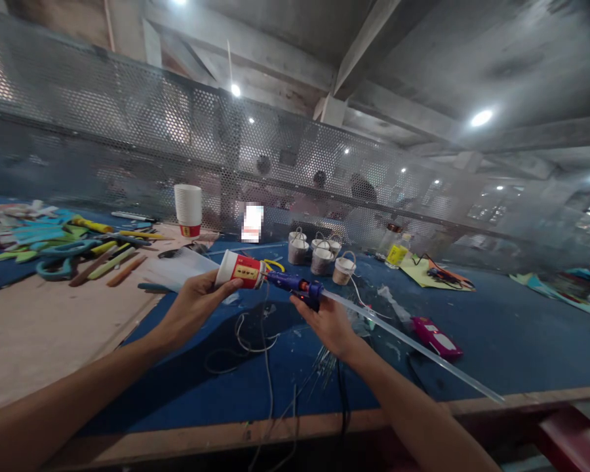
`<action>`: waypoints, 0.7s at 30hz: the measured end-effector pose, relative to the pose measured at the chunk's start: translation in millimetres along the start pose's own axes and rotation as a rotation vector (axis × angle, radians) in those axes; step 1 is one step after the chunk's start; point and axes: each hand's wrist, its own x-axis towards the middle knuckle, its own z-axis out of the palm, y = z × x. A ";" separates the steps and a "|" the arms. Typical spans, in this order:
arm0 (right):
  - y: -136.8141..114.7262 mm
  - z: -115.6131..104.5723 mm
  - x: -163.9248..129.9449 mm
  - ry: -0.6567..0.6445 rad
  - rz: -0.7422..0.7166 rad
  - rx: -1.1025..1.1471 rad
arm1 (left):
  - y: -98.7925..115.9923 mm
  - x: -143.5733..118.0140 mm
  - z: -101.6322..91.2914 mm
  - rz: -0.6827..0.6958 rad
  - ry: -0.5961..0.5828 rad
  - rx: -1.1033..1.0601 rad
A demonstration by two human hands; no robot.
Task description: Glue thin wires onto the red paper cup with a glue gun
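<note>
My left hand (pixel 202 295) grips a red and white paper cup (pixel 246 270), tilted on its side with its base facing right. In my right hand (pixel 328 319) is a blue hot glue gun (pixel 295 283), its nozzle touching or almost touching the cup near its base. A long translucent glue stick (pixel 413 344) sticks out from the back of the gun toward the lower right. Below the hands a white cord (pixel 255 346) lies loosely curled on the blue table cover. Several small buckets with handles (pixel 320 257) stand just beyond the gun.
A stack of paper cups (pixel 188 208) stands at the back left. Scissors (pixel 63 257), pens and cut coloured pieces lie left. A yellow-labelled bottle (pixel 398 251) stands at the back right, near a magenta packet (pixel 436 337). Perforated metal panels (pixel 285 164) rise behind the table.
</note>
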 end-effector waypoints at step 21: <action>4.5 3.0 -2.3 0.000 0.017 -0.051 | 7.0 -1.1 0.5 -0.017 0.003 -0.027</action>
